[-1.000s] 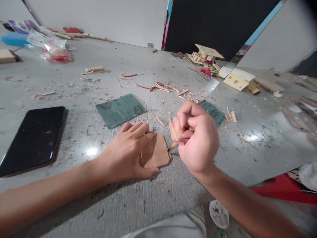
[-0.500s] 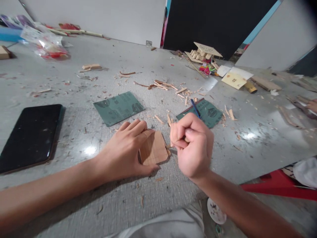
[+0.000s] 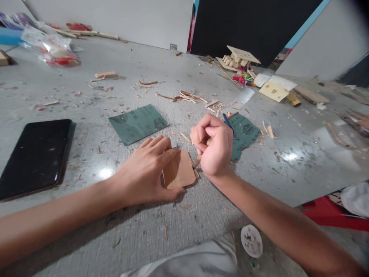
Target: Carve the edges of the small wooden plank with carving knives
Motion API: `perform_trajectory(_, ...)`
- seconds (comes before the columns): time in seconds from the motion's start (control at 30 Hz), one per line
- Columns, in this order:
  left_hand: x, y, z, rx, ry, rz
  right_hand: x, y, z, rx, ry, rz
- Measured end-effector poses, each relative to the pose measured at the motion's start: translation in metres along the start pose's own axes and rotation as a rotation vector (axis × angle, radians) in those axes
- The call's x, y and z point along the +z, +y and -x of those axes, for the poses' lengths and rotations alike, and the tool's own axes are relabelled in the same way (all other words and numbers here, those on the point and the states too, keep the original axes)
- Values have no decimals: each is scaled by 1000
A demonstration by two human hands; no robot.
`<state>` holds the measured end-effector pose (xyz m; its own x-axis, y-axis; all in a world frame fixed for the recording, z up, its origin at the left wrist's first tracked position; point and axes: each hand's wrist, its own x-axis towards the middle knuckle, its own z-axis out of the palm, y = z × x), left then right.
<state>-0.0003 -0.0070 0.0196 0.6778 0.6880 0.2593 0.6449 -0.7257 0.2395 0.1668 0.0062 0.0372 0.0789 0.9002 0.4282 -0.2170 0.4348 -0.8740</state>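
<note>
A flat light-brown wooden piece (image 3: 180, 171) with rounded corners lies on the grey table. My left hand (image 3: 150, 167) grips it from the left, thumb along the near edge and fingers over the far edge. At its right edge my right hand (image 3: 213, 144) is closed in a fist around a slim tool (image 3: 197, 161), whose lower end meets the wood; most of the tool is hidden in the fist. A green sandpaper sheet (image 3: 138, 123) lies beyond my left hand. Another green sheet (image 3: 245, 132) is partly behind my right hand, with a blue pen-like item (image 3: 227, 121) on it.
A black phone (image 3: 36, 154) lies at the left. Wood shavings (image 3: 190, 97) are scattered over the table (image 3: 123, 238). A small wooden model (image 3: 238, 59) and a plastic bag (image 3: 57, 50) stand farther back. A red stool (image 3: 328, 211) is at the right, and another person's hand (image 3: 363, 122) shows at the right edge.
My right hand has moved left and away from me, turning at the wrist, and more of the tool shows. The right green sheet has shifted or turned slightly. My left hand stays on the wood.
</note>
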Motion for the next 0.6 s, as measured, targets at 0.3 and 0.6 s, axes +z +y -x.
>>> perform_trajectory(0.3, -3, -5, -4, 0, -32, 24, -28, 4, 3, 19, 13, 0)
perform_trajectory(0.6, -6, -6, -2, 40, -46, 7, -44, 4, 7, 89, -42, -68)
